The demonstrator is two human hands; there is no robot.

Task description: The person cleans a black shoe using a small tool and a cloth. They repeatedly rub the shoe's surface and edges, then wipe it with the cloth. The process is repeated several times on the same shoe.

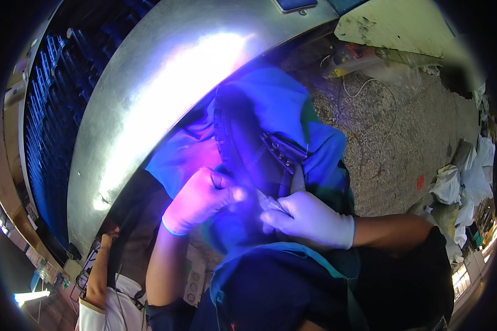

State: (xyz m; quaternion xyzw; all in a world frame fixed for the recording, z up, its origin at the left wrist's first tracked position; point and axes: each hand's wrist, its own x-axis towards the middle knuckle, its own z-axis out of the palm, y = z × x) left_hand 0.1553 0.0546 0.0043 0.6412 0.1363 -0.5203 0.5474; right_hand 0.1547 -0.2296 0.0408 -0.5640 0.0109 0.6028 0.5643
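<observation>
A dark lace-up boot (248,140) with a lugged sole, pale stitching and metal lace hardware lies across my lap, on a blue apron (273,89). My right hand (314,219), in a white knit glove, grips a slim tool (273,203) that looks like a small blade. Its tip points toward the boot's lower end, near my other hand. My left hand (203,198), gloved too, is beside the sole edge with curled fingers and the thumb toward the boot. Glare and blur there hide whether it pinches anything.
A shiny metal table edge (149,107) curves past the boot, under strong light. Blue rods (62,82) stand in rows beyond it. Another person's arm (97,273) is at lower left. A thin cable (393,99) lies on the floor, with plastic bags (447,186) at right.
</observation>
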